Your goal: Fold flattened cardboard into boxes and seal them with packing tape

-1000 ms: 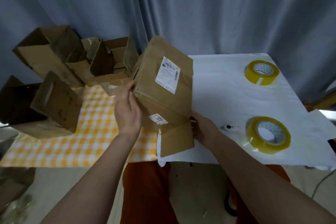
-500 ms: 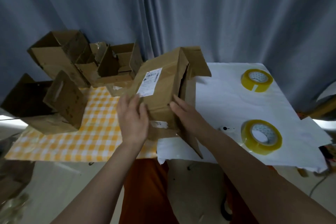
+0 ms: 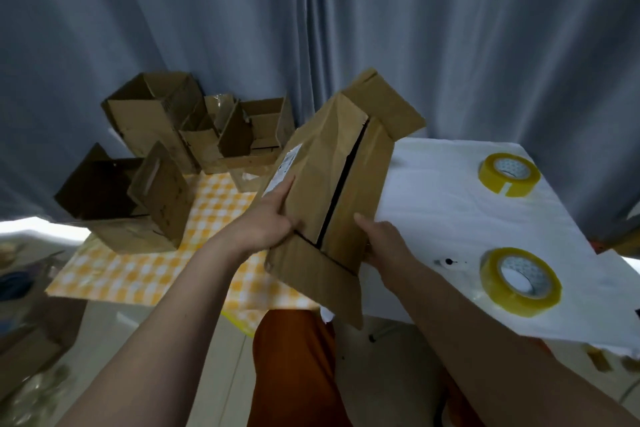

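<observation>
A brown cardboard box [image 3: 332, 184] is held tilted above the table's front edge, between both hands. Two flaps meet on its upper face with a dark gap along the seam; one end flap hangs toward me and another sticks up at the far end. A white shipping label shows on its left side. My left hand [image 3: 266, 222] grips the left edge, thumb on the upper face. My right hand [image 3: 384, 239] holds the right side, fingers curled behind it. Two yellow tape rolls lie on the white cloth: the near roll [image 3: 519, 281] and the far roll [image 3: 509, 175].
Several open cardboard boxes [image 3: 156, 121] crowd the back left on a yellow checked cloth [image 3: 145, 267]. A white cloth [image 3: 450, 204] covers the table's right half. Grey curtains hang behind. My orange-clad lap sits below the table edge.
The box has turned so its flapped face with the seam points up at me. My left hand moved from the labelled face to the left edge; my right hand shifted to the right side.
</observation>
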The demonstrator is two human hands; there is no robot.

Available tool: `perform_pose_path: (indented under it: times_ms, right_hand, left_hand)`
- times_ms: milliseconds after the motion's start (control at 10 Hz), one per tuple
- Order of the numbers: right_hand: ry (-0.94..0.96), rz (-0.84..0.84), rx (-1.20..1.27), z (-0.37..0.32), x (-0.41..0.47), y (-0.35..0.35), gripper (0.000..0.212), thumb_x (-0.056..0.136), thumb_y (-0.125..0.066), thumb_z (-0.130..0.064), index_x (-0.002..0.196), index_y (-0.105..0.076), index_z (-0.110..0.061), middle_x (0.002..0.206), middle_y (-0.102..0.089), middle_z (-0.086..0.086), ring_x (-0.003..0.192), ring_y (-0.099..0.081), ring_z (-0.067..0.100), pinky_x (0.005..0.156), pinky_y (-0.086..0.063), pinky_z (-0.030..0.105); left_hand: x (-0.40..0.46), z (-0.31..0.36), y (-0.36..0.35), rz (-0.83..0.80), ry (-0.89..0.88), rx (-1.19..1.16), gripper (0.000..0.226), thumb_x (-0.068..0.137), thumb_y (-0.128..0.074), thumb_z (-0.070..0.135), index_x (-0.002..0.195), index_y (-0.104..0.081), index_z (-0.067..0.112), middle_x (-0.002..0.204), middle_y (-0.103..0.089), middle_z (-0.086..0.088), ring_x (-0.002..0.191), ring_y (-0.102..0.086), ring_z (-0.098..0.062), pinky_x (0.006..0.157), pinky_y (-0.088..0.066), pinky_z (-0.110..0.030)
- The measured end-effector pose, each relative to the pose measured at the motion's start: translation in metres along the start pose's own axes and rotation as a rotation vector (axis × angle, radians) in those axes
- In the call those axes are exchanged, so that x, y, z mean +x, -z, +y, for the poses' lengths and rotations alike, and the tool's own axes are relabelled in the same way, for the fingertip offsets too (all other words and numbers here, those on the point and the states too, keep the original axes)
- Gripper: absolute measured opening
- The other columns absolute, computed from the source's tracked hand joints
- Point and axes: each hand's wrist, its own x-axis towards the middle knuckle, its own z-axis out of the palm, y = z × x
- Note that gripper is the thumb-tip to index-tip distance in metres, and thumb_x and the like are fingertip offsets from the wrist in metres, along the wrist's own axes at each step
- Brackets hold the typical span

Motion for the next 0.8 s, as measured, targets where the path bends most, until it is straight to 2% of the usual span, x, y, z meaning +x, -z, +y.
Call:
perform_pose_path:
  times_ms: [100, 200, 300, 400, 500, 600, 700, 800]
  right_hand:
    - [0.174, 0.052, -0.219, -0.015, -0.011, -0.027, 0.058, 0.083, -0.062, -0.040, 0.127, -0.036, -0.011, 0.119, -0.053, 0.004, 0.108, -0.056, 0.026, 0.091, -0.051, 0.047]
    - [0.317, -0.057, -0.472, -0.030, -0.026, -0.057, 0.056, 0.074, -0.061, -0.047, 0.111, -0.043, -0.009, 0.102, -0.058, 0.007, 0.098, -0.060, 0.027, 0.084, -0.053, 0.049]
    - [0.369, -0.137, -0.602, -0.032, -0.031, -0.088, 0.039, 0.083, -0.059, -0.038, 0.104, -0.037, -0.014, 0.093, -0.052, 0.003, 0.095, -0.058, 0.028, 0.085, -0.052, 0.048]
    - [0.349, -0.169, -0.663, -0.029, -0.028, -0.114, 0.045, 0.091, -0.055, -0.033, 0.123, -0.031, -0.012, 0.115, -0.053, 0.005, 0.107, -0.055, 0.026, 0.093, -0.048, 0.045]
    - [0.328, -0.189, -0.703, -0.025, -0.017, -0.128, 0.056, 0.095, -0.052, -0.030, 0.138, -0.025, -0.008, 0.127, -0.050, 0.008, 0.114, -0.052, 0.027, 0.094, -0.047, 0.040]
    - [0.302, -0.198, -0.627, -0.023, -0.001, -0.129, 0.047, 0.095, -0.052, -0.024, 0.137, -0.034, -0.012, 0.131, -0.051, 0.006, 0.114, -0.053, 0.024, 0.095, -0.047, 0.037]
    - [0.264, -0.208, -0.613, -0.022, 0.002, -0.124, 0.042, 0.097, -0.050, -0.022, 0.136, -0.037, -0.013, 0.129, -0.052, 0.005, 0.114, -0.053, 0.022, 0.092, -0.046, 0.033]
    - [0.257, -0.158, -0.641, -0.025, 0.002, -0.114, 0.046, 0.097, -0.047, -0.020, 0.140, -0.035, -0.010, 0.130, -0.052, 0.009, 0.114, -0.053, 0.026, 0.093, -0.046, 0.035]
  left_hand:
    - [-0.030, -0.019, 0.032, -0.035, 0.065, -0.158, 0.089, 0.079, -0.077, 0.021, 0.149, -0.024, 0.040, 0.138, -0.045, 0.006, 0.120, -0.047, -0.017, 0.090, -0.045, -0.029]
    - [-0.064, -0.037, 0.063, -0.033, 0.139, -0.244, 0.110, 0.033, -0.092, 0.057, 0.130, -0.041, 0.041, 0.109, -0.056, 0.015, 0.097, -0.058, -0.007, 0.072, -0.049, -0.022]
    - [-0.082, -0.059, 0.082, -0.021, 0.163, -0.231, 0.122, 0.026, -0.086, 0.068, 0.134, -0.038, 0.034, 0.110, -0.057, 0.014, 0.094, -0.061, -0.005, 0.065, -0.051, -0.018]
    - [-0.081, -0.076, 0.087, 0.037, 0.204, -0.270, 0.111, 0.038, -0.089, 0.059, 0.133, -0.040, 0.027, 0.104, -0.056, 0.014, 0.089, -0.059, -0.003, 0.063, -0.047, -0.014]
    - [-0.063, -0.094, 0.077, 0.150, 0.259, -0.342, 0.090, 0.060, -0.089, 0.040, 0.134, -0.044, 0.019, 0.109, -0.060, 0.005, 0.089, -0.058, -0.006, 0.065, -0.046, -0.017]
    - [-0.041, -0.106, 0.067, 0.239, 0.219, -0.398, 0.079, 0.072, -0.082, 0.021, 0.140, -0.041, 0.017, 0.114, -0.059, 0.001, 0.093, -0.057, -0.011, 0.078, -0.047, -0.027]
    - [-0.025, -0.113, 0.070, 0.222, 0.232, -0.364, 0.081, 0.073, -0.081, 0.021, 0.142, -0.038, 0.016, 0.129, -0.055, -0.005, 0.108, -0.054, -0.021, 0.092, -0.045, -0.035]
    - [-0.017, -0.109, 0.076, 0.264, 0.330, -0.111, 0.082, 0.074, -0.081, 0.030, 0.142, -0.038, 0.012, 0.137, -0.049, -0.009, 0.122, -0.048, -0.027, 0.099, -0.041, -0.039]
